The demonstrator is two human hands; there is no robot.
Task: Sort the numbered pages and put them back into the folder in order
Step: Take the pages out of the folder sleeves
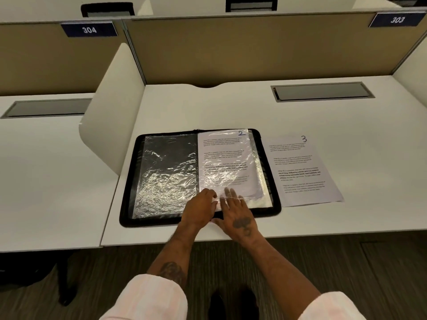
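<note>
A black zip folder (129, 185) lies open on the white desk, with clear plastic sleeves inside. The page marked 2 (225, 158) sits in the right-hand sleeve. The left sleeve (166, 176) holds no paper and shows the black cover through it. The page marked 3 (302, 172) lies flat on the desk just right of the folder. My left hand (198, 210) pinches the bottom edge of the right sleeve near the spine. My right hand (238, 215) lies beside it with straight fingers slipped under the plastic at the sleeve's bottom edge.
A white divider panel (111, 125) stands at the left of the desk (208, 107). A tan partition (254, 47) closes the back. A grey cable hatch (322, 91) is set in the desk at the back right. The desk's front edge runs just below my hands.
</note>
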